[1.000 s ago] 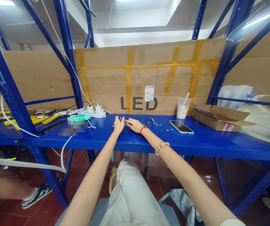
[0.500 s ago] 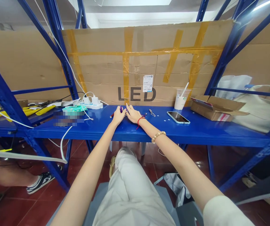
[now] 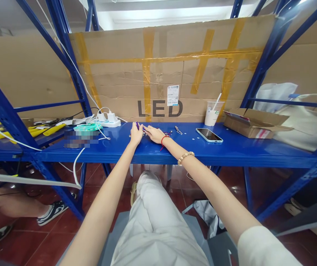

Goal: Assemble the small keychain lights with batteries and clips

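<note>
My left hand is closed round a small purple item above the blue table. Beside it, my right hand has its fingers bent toward the left one, with small metallic and purple pieces under its fingertips; what it grips is too small to tell. Small dark red and purple pieces lie just beyond my right wrist. A silver metal clip rests to the right of them.
A phone, a cup with a straw and an open cardboard box stand to the right. On the left are a white power strip and cables. A large cardboard sheet rises behind.
My left hand has shifted slightly left. My right hand's fingers now point more to the left and are more bent. The camera view has shifted a little.
</note>
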The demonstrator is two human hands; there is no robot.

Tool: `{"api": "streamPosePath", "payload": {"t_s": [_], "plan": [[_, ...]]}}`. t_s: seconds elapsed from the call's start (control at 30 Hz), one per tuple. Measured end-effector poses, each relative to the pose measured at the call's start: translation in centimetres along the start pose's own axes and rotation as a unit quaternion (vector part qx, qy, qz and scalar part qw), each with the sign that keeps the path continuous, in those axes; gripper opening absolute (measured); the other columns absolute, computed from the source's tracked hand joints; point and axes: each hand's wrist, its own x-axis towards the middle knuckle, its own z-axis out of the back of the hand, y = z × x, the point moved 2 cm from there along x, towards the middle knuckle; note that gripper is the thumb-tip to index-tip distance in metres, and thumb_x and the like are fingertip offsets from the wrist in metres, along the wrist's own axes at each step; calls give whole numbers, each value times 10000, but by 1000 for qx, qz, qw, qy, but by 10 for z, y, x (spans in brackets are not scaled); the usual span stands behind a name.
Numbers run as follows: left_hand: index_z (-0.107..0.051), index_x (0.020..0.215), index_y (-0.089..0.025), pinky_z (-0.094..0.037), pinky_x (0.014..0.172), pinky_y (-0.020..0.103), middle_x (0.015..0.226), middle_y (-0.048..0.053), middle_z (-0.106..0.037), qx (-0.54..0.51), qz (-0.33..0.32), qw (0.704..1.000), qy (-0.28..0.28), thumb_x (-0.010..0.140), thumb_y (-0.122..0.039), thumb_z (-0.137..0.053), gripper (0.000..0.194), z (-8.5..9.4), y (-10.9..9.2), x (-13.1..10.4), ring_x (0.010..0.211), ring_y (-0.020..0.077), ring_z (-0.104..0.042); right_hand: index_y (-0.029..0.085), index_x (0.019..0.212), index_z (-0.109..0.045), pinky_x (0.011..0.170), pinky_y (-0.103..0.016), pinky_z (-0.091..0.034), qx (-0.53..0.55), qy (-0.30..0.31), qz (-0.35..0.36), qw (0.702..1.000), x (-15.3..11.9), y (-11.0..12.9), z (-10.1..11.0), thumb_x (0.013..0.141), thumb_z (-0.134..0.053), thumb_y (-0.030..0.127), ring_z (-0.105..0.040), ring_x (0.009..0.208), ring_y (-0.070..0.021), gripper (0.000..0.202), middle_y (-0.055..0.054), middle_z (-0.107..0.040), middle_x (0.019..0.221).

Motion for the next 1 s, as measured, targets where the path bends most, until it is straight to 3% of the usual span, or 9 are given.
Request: {"api": "streamPosePath", "payload": {"t_s": [0.13,0.27,0.43,0.57,1.0], "plan": [[-397,736,-204,-413,717,296,704,5,-536,25,-39,998,35,805,-167,-499,128,-1,-2,-3,675,165,-555,144,1165,-553,776,-265,-394,17,-8,21,1000,-1,-2,1,933,-363,299,-577,924,-194,337,-120,-612,1030],[-414,747,-200,-417,722,300,736,15,-567,44,-60,996,47,802,-136,-496,117,0,-2,-3,697,170,-571,114,1000,-627,719,-242,-377,48,-17,37,998,1,-4,-2,907,-423,260,-592,831,-176,267,-118,-653,949],[-418,730,-199,-418,693,285,717,6,-573,49,-76,994,58,796,-145,-505,122,1,-3,-2,675,157,-565,111,812,-667,613,-205,-367,105,-23,34,994,3,-9,-4,871,-468,277,-569,609,-125,266,-42,-671,669],[-428,750,-201,-420,681,285,709,7,-572,50,-82,994,55,812,-162,-482,91,0,-3,-1,665,158,-567,105,830,-686,633,-193,-405,154,-25,21,988,3,-9,-3,857,-468,259,-580,545,-114,268,-5,-645,538],[-410,784,-214,-424,677,298,669,-2,-544,41,-95,990,99,831,-246,-445,67,-3,-2,-3,652,171,-567,115,854,-719,653,-205,-430,204,-88,-38,974,6,-19,-3,815,-485,223,-610,567,-135,260,-1,-638,482]]}}
